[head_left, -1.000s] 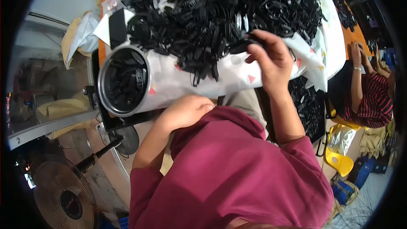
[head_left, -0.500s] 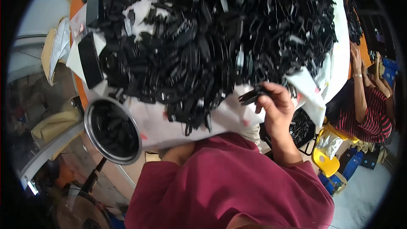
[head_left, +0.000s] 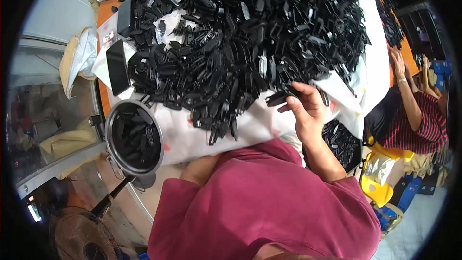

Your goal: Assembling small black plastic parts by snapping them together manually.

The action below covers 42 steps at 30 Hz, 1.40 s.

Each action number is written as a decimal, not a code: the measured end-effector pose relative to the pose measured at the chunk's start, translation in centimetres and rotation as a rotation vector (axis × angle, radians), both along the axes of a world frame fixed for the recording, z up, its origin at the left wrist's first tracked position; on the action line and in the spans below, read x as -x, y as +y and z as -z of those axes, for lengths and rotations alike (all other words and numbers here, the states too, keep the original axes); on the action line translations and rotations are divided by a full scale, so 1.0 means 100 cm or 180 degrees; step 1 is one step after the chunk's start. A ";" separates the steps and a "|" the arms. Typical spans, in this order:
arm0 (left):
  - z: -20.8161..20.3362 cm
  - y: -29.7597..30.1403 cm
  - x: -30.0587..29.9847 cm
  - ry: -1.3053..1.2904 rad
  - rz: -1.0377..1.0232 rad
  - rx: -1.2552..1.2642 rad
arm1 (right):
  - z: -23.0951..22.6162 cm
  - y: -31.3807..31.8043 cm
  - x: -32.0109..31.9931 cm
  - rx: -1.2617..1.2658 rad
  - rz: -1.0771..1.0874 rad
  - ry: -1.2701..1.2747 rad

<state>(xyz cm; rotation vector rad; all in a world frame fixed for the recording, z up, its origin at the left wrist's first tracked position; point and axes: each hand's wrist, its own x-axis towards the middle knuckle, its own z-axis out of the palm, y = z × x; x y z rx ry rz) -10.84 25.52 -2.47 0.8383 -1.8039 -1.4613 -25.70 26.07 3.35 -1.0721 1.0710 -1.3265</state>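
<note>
My right hand (head_left: 308, 110) is above the near edge of the table, its thumb and fingers closed on a small black plastic piece (head_left: 278, 98), long and narrow. More than one piece may be in that grip; I cannot tell. Just beyond it spreads a large heap of similar black plastic pieces (head_left: 250, 43) over a white cloth with red spots (head_left: 183, 144). My left forearm (head_left: 201, 169) goes down by the table's near edge, and the hand itself is hidden.
A round metal-rimmed pot (head_left: 159, 156) with black pieces stands at the left, beside a dark phone (head_left: 117, 67). A black crate (head_left: 356, 156) of pieces sits low at the right. A fan (head_left: 82, 236) is lower left. A co-worker in a striped shirt (head_left: 418, 120) works at the right.
My right hand still grips the black piece and has shifted only slightly; the piece is now turned more level. The whole view has tilted a little.
</note>
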 end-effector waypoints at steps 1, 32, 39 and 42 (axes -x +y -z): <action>0.012 0.014 -0.012 -0.0029 0.0012 0.0052 | -0.001 0.008 -0.001 0.0020 0.0031 -0.0068; -0.071 0.020 -0.030 0.1039 -0.1411 0.0020 | -0.031 0.009 -0.009 0.1824 -0.0439 0.1290; -0.072 0.011 -0.046 -0.0015 -0.1596 0.1119 | -0.028 -0.001 -0.006 0.2800 -0.0334 0.2610; -0.070 0.007 -0.046 -0.0597 -0.1439 0.1702 | -0.011 -0.002 -0.009 0.2739 -0.0234 0.2433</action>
